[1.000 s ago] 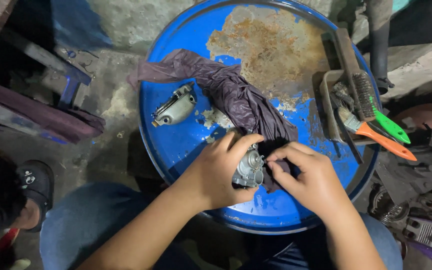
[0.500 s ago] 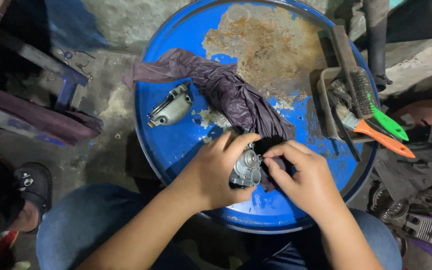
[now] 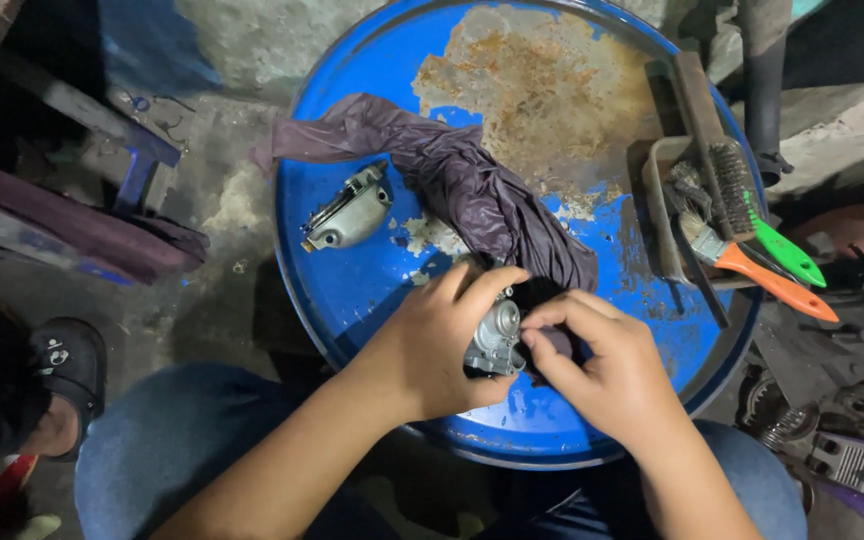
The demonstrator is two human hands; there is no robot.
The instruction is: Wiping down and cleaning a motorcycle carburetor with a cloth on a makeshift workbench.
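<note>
The left hand (image 3: 442,345) is wrapped around a small grey metal part (image 3: 497,338), fingers curled over its top and thumb beneath — a firm hold. The right hand (image 3: 607,375) sits just to the right of it, touching the part, its fingertips pinched narrow on a fold of the dark purple cloth (image 3: 472,190) pressed against the part's side. Both are over the near edge of the blue drum lid (image 3: 352,270), which serves as the table.

Compared with a second ago, little has changed: the part remains in the same grip between the hands, and the hands have kept their place above the drum's near rim. The left fingers have closed a little further over the part, and the right fingertips have tucked tighter against the cloth.

Beyond the left hand, up and to the left, a second grey metal casting (image 3: 350,208) lies on the lid, apart from the cloth's edge. The cloth trails from the hands away toward the far left. Well off to the right of the right hand, a wire brush (image 3: 720,165) lies beside an orange-handled brush (image 3: 767,280) and a green-handled tool (image 3: 784,252) — all untouched.
</note>
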